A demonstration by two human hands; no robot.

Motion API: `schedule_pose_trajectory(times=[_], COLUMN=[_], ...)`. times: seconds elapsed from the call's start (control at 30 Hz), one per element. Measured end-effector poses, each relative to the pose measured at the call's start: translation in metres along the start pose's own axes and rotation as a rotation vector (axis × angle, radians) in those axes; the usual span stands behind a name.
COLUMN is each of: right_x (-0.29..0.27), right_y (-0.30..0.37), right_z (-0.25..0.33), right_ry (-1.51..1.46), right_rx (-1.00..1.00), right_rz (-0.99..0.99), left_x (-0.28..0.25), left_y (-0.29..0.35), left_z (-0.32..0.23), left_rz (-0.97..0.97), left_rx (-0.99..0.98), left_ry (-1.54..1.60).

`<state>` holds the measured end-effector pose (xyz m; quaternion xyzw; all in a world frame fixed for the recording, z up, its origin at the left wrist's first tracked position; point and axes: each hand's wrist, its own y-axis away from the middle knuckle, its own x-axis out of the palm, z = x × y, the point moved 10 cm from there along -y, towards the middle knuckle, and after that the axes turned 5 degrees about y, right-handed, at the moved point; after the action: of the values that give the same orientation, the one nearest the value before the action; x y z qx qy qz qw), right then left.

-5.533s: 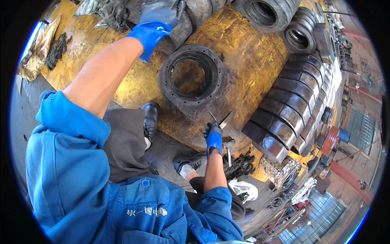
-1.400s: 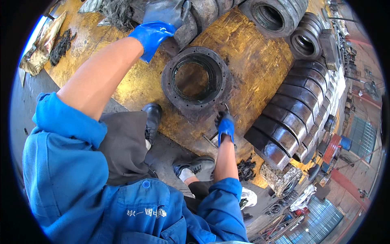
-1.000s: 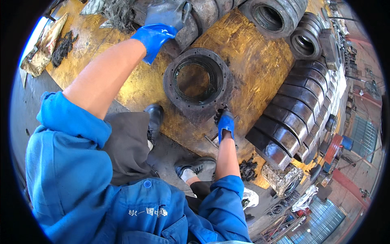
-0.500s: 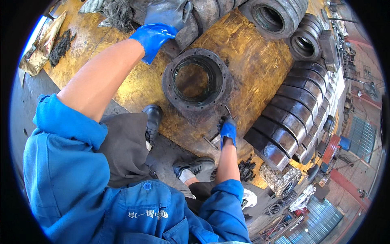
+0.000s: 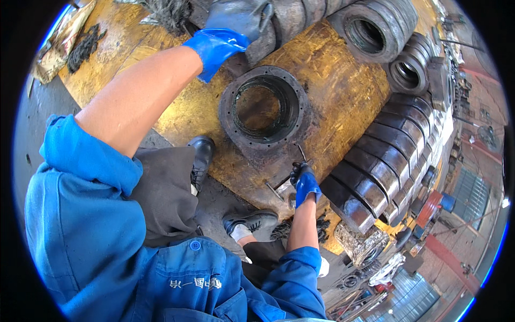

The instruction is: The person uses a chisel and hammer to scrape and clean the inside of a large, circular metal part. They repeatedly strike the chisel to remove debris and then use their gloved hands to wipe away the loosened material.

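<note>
The right hand (image 5: 302, 176), one of two gloved hands in view, was closed around one thin metal rod (image 5: 303, 152), whose tip pointed up toward a single dark flanged ring (image 5: 228, 111). That ring lay with its opening upward on the yellow tabletop (image 5: 343, 91), between the two hands; the small holes along its rim were too fine to count surely. The left hand (image 5: 237, 20) lay over dark metal at the upper edge; whether its fingers gripped anything, I could not tell. One slim bar (image 5: 274, 191) lay just beside the right hand, on its left. At the upper right stood two hollow ribbed parts, one larger (image 5: 394, 27) and one smaller (image 5: 418, 61). Below them ran a row of curved metal segments (image 5: 383, 155), at least five. Two dark shoes (image 5: 201, 161) showed beneath the tabletop's near edge.
</note>
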<state>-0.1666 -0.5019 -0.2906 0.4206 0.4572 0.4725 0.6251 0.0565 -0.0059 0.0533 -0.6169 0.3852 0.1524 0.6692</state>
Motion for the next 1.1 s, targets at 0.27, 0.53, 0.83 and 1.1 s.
schedule_pose_trajectory(times=[0.27,0.53,0.83,1.1], right_x=[0.076,0.009,0.047,-0.091], right_y=[0.021,-0.008,-0.007,0.052], right_z=[0.041,0.006,0.024,-0.007], right_ry=[0.098,0.088,0.059,0.025], right_rx=[-0.195,-0.127,-0.228,-0.342], right_rz=[0.044,-0.084,-0.035,-0.307], left_x=[0.057,0.038,0.013,0.030], left_y=[0.024,0.027,0.005,-0.003], left_z=[0.040,0.033,0.005,0.008], left_rz=[0.024,0.022,0.005,0.000], left_rx=[-0.293,-0.150,-0.091,-0.174], left_ry=[0.244,0.087,-0.005,0.019])
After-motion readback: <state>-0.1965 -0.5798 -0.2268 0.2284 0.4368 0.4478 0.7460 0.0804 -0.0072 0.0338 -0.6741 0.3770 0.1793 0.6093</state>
